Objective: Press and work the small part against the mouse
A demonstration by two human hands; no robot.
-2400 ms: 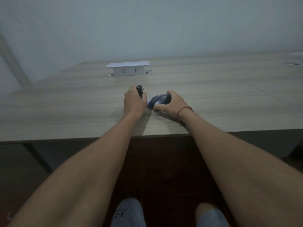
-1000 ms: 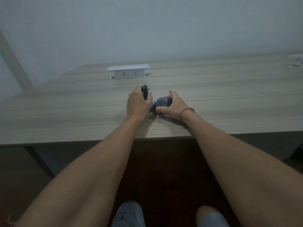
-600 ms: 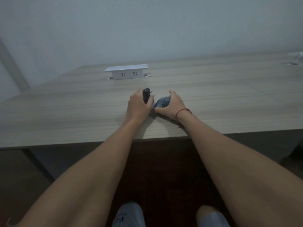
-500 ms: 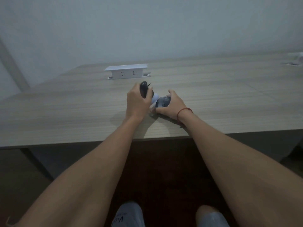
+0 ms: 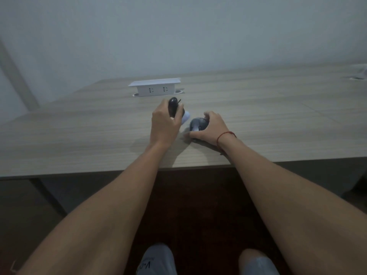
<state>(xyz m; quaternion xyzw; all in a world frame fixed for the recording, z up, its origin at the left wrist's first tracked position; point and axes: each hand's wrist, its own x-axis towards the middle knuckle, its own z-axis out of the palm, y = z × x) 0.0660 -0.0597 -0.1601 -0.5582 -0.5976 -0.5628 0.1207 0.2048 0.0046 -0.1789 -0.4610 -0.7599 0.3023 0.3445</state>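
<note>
Near the front edge of the counter [image 5: 79, 135], side by side and just apart: right hand [image 5: 213, 129] draped over a grey mouse [image 5: 196, 124], fingers [image 5: 206, 115] curled round its far side and thumb along its near side, mouse flat on the wood. Left hand [image 5: 163, 126] clenched round a dark oblong object [image 5: 172, 108], held upright and seemingly lifted off the surface, with a pale rounded piece [image 5: 186, 118] showing just beneath it; cannot tell whether that piece is part of the object or a separate thing.

Likely trouble: knocking the two hands together, given the narrow gap between pale piece and mouse. Could also drop the dark object, since only its lower half sits in the grip and its top pokes free. Might tip the mouse towards the lap if dragged back, given how close the front edge lies behind both wrists.

Plenty of open wood to the left and right and ahead. Farther back, well apart from both hands, a white socket box [image 5: 155, 89] standing on the surface. Below the edge, dark floor and two pale shoes [image 5: 156, 261].
</note>
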